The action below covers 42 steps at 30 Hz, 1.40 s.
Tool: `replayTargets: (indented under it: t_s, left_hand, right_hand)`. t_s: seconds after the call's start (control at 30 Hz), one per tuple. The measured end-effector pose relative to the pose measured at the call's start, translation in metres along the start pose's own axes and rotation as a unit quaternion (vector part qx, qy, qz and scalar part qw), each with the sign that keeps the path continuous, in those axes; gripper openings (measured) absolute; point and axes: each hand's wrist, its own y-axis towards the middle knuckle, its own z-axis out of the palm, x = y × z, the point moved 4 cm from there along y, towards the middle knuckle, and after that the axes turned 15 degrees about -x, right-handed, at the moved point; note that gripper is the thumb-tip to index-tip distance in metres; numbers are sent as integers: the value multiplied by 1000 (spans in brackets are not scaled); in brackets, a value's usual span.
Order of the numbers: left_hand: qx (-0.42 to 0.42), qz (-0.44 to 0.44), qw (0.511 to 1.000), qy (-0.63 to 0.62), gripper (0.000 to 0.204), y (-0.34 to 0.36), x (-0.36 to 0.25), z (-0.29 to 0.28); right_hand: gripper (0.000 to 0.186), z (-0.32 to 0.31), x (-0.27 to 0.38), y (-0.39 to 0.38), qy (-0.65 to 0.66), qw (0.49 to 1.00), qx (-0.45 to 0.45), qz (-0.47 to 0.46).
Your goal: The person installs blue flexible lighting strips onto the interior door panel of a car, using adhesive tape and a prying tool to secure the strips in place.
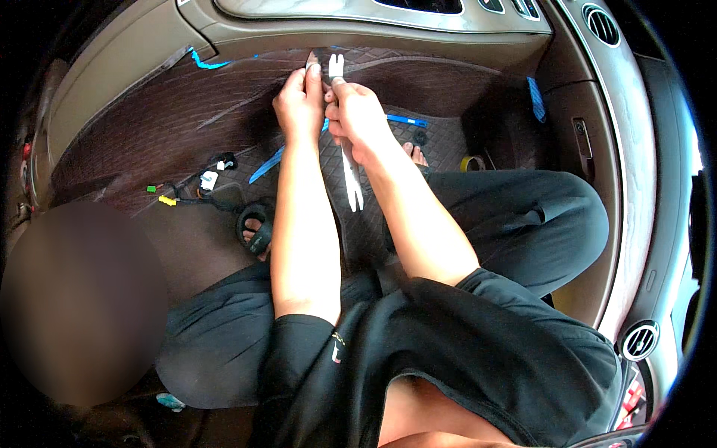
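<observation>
I am looking down into the cabin of a car, at a footwell. A dark brown floor covering [388, 160] with diamond-pattern stitching is showing below, and a tan padded trim panel [388, 31] is running along its far edge. Past its right edge I am seeing a curved grey wood-grain fascia [638, 149], round slatted air vents [601, 25], and an upright oblong latch plate [582, 142].

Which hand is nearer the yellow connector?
Left. The left hand is ahead and to the right of the yellow connector; the right hand is farther right, holding a forked silver tool.
</observation>
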Motion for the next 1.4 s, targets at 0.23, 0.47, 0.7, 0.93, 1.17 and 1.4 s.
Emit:
replayTargets:
  t_s: [0.23, 0.47, 0.7, 0.93, 1.17, 1.4]
  left_hand:
    - [-7, 0, 1000, -1, 34, 0, 1, 0]
    - [-7, -11, 1000, -7, 35, 0, 7, -1]
    - [6, -47, 999, -5, 35, -3, 1, -2]
    - [-8, 3, 1000, 30, 33, -6, -10, -6]
    - [16, -26, 996, 83, 29, -10, -20, -16]
    - [-62, -132, 988, 43, 28, -71, 36, -27]
  right_hand:
    - [31, 6, 5, 11, 2, 1000, 9, -29]
    - [28, 14, 8, 6, 1, 999, -5, -49]
    - [27, 15, 18, 10, 35, 999, 2, -14]
    - [26, 5, 20, 21, 5, 997, 69, -29]
    - [33, -7, -34, 17, -32, 993, -57, -93]
    - [47, -56, -134, 31, -431, 870, -164, -175]
